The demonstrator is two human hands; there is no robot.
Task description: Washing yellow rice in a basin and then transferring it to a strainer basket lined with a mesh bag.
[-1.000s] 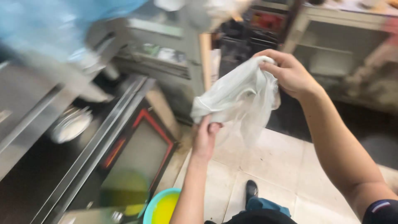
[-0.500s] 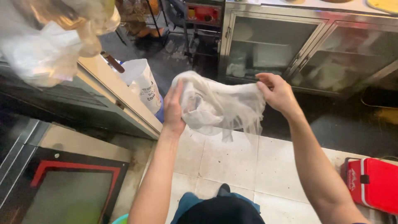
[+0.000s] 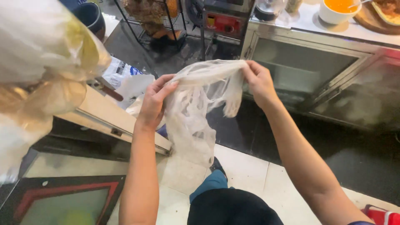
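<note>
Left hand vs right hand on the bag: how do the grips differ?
The left hand sits lower and nearer the camera, fingers spread over the thin white bag; the right hand is higher, pinching the bag's top edge in a tight bunch. Most of the bag hangs below the left hand; only a short tail drops by the right. Both are bare and hold the same bag, stretched between them.

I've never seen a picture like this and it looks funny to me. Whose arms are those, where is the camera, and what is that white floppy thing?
The camera sits on a person's head and looks down, so you see that person's own arms. The left hand and the right hand each pinch a thin, see-through white plastic bag and stretch it open between them. Below is a pale tiled floor with the person's shoe on it. Across the aisle stands a shiny metal counter with a white bowl of orange liquid on top. The big blurry shapes at the left are more plastic bags, close to the camera.
</note>
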